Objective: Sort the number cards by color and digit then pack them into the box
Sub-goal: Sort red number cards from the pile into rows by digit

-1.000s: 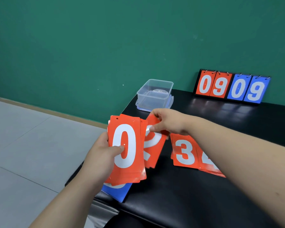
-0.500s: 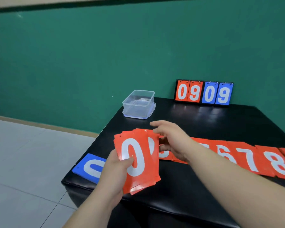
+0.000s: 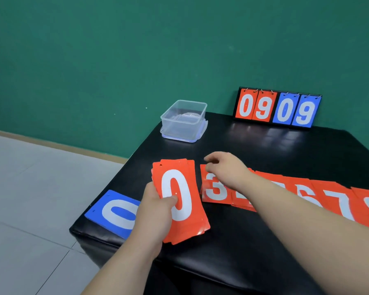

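Head view.

- Desk (image 3: 264,241): black and glossy, set against a green wall (image 3: 115,60), with grey floor (image 3: 30,199) at 9 o'clock.
- Left hand (image 3: 156,211): gripping a red stack (image 3: 179,199) by its left edge, thumb pressed on the face. The top card shows a white 0. The stack is tilted and slightly fanned, held at the near-left part of the desk.
- Blue card (image 3: 113,211): shows a white 0 and lies flat on the desk's near-left corner, at 8 o'clock from the stack. The left hand partly covers it.
- Right hand (image 3: 226,169): at 2 o'clock from the stack, over the top edge of the 3 card (image 3: 215,191), fingers bent. It is blurred; I cannot tell whether it pinches or touches the card.
- Red row (image 3: 339,203): flat, overlapping cards running from the 3 card toward 3 o'clock. The 6, 7 and 8 are legible; the right forearm hides part of the row.
- Box (image 3: 179,128): clear plastic and open, at 12 o'clock from the stack, near the far edge.
- Scoreboard (image 3: 277,108): upright at 1 o'clock, against the wall, reading red 0 9, blue 0 9.
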